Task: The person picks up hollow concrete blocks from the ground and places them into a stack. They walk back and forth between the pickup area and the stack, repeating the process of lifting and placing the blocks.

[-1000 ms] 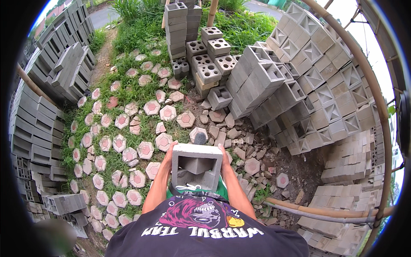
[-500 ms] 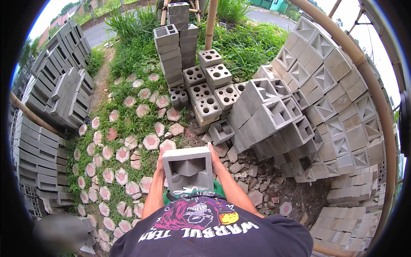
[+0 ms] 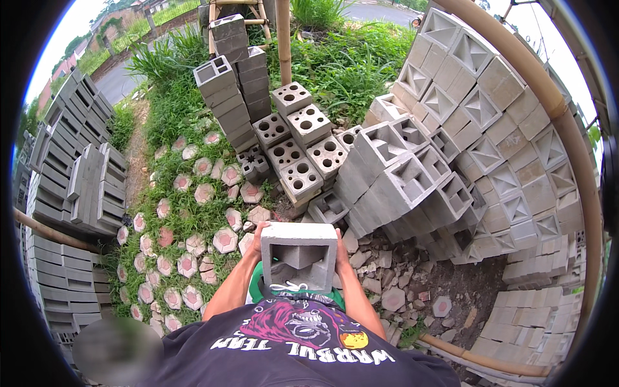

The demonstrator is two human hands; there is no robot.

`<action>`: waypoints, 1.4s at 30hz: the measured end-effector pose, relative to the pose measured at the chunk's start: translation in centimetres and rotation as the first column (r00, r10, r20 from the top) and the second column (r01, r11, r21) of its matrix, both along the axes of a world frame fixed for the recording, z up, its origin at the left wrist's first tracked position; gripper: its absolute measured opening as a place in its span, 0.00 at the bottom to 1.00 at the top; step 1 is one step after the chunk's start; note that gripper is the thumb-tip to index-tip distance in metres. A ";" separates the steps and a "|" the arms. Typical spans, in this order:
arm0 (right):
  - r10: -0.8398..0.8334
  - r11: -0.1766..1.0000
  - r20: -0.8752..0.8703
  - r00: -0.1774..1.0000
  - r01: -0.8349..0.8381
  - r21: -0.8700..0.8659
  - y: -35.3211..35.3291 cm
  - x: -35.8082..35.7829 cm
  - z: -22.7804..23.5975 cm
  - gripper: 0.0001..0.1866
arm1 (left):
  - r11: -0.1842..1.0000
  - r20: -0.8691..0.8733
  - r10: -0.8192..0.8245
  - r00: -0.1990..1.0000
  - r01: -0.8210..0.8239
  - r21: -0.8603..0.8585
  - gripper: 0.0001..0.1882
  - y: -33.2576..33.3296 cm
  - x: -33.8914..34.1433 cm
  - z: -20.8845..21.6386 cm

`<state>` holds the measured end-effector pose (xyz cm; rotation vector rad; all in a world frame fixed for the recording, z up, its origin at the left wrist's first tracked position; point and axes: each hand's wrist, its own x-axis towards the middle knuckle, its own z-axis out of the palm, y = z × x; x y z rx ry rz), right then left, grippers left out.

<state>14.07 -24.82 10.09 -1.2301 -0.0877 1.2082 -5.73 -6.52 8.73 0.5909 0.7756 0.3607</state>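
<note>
A grey concrete ventilation block with a wedge-shaped inner web is held in front of my waist, its hollow face turned up toward me. My left hand is closed on its left side and my right hand on its right side; most of the fingers are hidden behind the block. Just beyond it, a similar block lies on the ground. Ahead to the right rises a stack of the same hollow blocks.
Blocks with round holes form a low pile ahead, beside tall block columns and an upright bamboo pole. Hexagonal pavers lie in grass at left. Broken rubble covers the ground at right, before a block wall.
My view has turned toward the right, so the stacks appear further left. Both hands still hold the block, which now sits further right in the picture.
</note>
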 end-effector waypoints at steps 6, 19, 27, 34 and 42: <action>0.014 0.993 -0.568 0.823 -0.079 -0.091 -1.6 -1.6 -3.9 0.37 | 0.999 -0.031 -0.044 0.999 0.045 0.011 0.29 4.4 4.2 2.1; -0.236 0.972 -0.523 0.819 0.192 -0.139 11.1 -1.1 -7.7 0.23 | 0.992 -0.012 -0.128 0.992 0.127 -0.026 0.31 19.4 8.1 -2.1; -0.569 0.821 -0.663 0.486 0.387 -0.421 14.3 -1.7 -6.3 0.20 | 0.953 -0.149 -0.091 0.985 0.042 -0.301 0.31 21.1 6.6 -7.8; -0.706 0.689 -0.667 0.239 0.449 -0.569 8.8 -1.3 -21.9 0.19 | 0.915 -0.333 -0.085 0.939 -0.059 -0.399 0.36 17.5 8.3 -18.0; -0.794 0.607 -0.554 0.250 0.364 -0.706 5.5 5.8 -41.6 0.17 | 0.874 -0.400 0.023 0.916 -0.213 -0.437 0.33 11.8 12.6 -38.5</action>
